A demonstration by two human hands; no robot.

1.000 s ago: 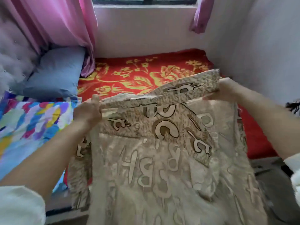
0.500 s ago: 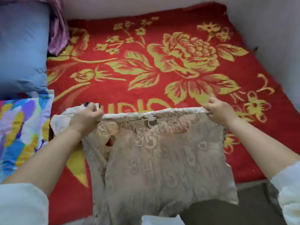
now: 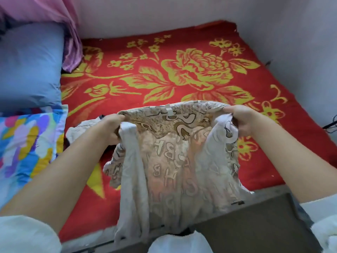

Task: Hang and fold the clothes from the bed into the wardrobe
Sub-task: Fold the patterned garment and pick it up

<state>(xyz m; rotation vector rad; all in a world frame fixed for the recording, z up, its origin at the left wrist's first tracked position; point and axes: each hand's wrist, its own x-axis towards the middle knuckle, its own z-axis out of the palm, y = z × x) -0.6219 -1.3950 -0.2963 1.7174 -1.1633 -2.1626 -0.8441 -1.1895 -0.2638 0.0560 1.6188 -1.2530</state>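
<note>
A beige garment (image 3: 175,161) printed with brown and cream letters hangs over the near edge of the bed. My left hand (image 3: 111,128) grips its top left corner, fingers curled round bunched cloth. My right hand (image 3: 240,119) grips the top right corner the same way. The collar edge with a white label sags between the two hands, and the lower part drapes down past the bed's edge. Under my left hand lies another pale piece of clothing (image 3: 80,128), mostly hidden.
The bed carries a red blanket with yellow flowers (image 3: 182,73). A blue pillow (image 3: 29,64) and a multicoloured quilt (image 3: 27,143) lie at the left. A pink curtain (image 3: 69,33) hangs at the back left; white walls close the back and right.
The garment was held up spread wide, then lowered toward the bed. My hands have since come closer together, so the top edge now sags and bunches, and the camera view tilted down.
</note>
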